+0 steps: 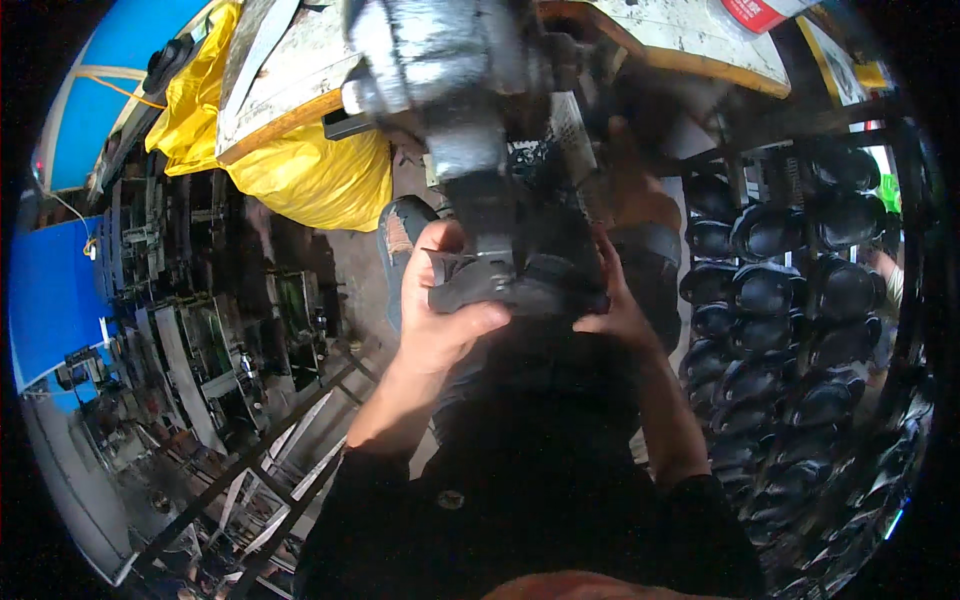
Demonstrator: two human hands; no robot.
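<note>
A black shoe is held level in front of me, below the arm of a dark metal machine. My left hand grips its left end, thumb on the near side and fingers wrapped behind. Around the right end my right hand is closed, the thumb at the near edge and the fingers mostly hidden. The machine's narrow lower end comes down at the shoe between my hands. Dark shadow hides whether it touches, and the shoe's far side.
A worn white worktable with a wooden edge flanks the machine; a red and white container stands on it. Yellow sheeting hangs at the left. Racks of black shoes fill the right, and metal rack frames the left.
</note>
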